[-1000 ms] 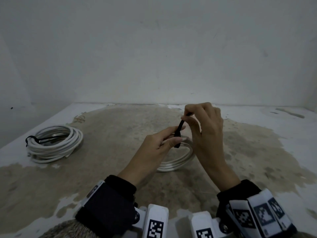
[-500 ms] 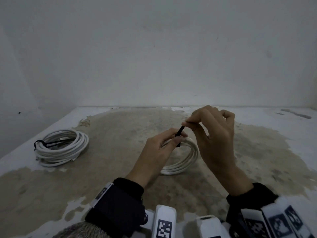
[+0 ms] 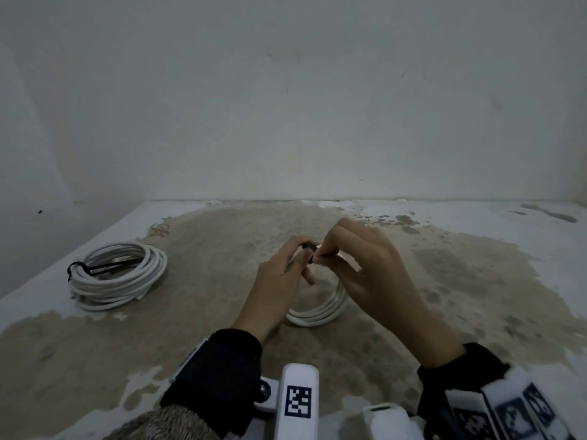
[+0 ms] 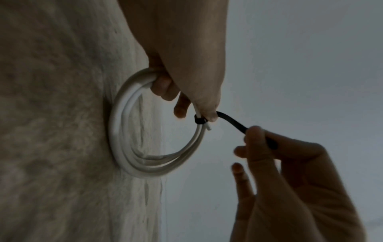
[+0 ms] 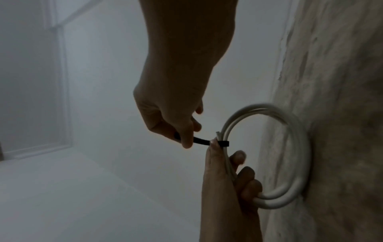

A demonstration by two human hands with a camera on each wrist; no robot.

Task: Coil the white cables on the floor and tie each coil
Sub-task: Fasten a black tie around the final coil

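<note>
A small white cable coil (image 3: pixel 317 315) stands on edge on the stained floor, its lower part resting there. My left hand (image 3: pixel 303 260) grips the coil's top, fingers through the loop and thumb pressing the strands (image 4: pixel 196 113). A black tie (image 4: pixel 230 121) is looped around the strands beside the cable end. My right hand (image 3: pixel 322 254) pinches the tie's free tail (image 5: pixel 202 141) and holds it out sideways from the coil (image 5: pixel 298 147). A larger white coil (image 3: pixel 117 277) lies flat at the left, bound with its own black tie (image 3: pixel 79 269).
The floor (image 3: pixel 444 296) is worn brown concrete with pale painted patches. A plain wall (image 3: pixel 286 122) rises behind it, and another closes in at the left. Wrist-worn camera mounts (image 3: pixel 298 401) with square markers sit at the bottom edge.
Both hands came down a little and closer together. The tie's tail, held upward before, now points sideways and shows shorter between the hands. The left hand keeps hold of the coil.
</note>
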